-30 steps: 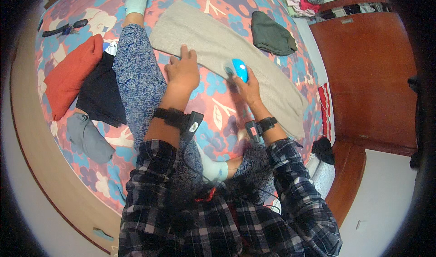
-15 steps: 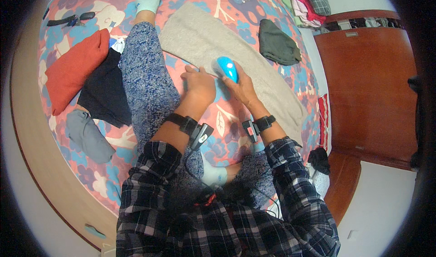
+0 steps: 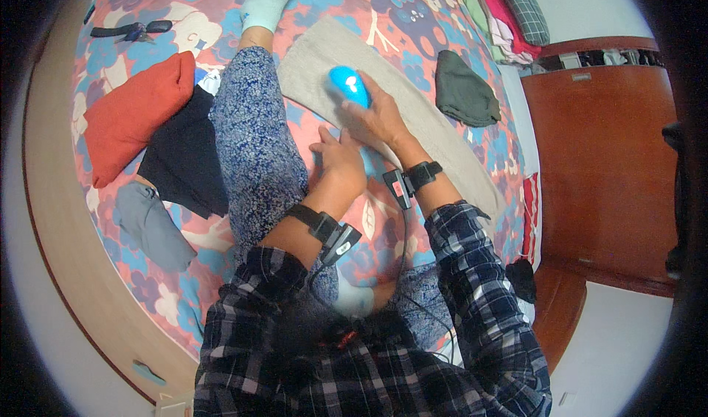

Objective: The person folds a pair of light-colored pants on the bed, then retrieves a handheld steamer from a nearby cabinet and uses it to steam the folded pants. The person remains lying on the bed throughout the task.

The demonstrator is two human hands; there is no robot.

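A bright blue, rounded hand-held device is in my right hand, my fingers wrapped round its side. It is over the far left part of a long beige folded cloth that lies slantwise on the bed; whether its underside touches the cloth is hidden. My left hand rests by the cloth's near edge, palm down, its fingers bent and apart, with nothing seen in them. Both wrists wear black straps with small boxes.
On the patterned bedspread lie an orange folded cloth, a black garment and a grey one to the left. A dark green folded garment is at right. My outstretched leg lies left of the cloth.
My right hand has carried the blue device away from me and leftward along the beige cloth. My left hand stays near the cloth's edge. The whole view has shifted slightly.
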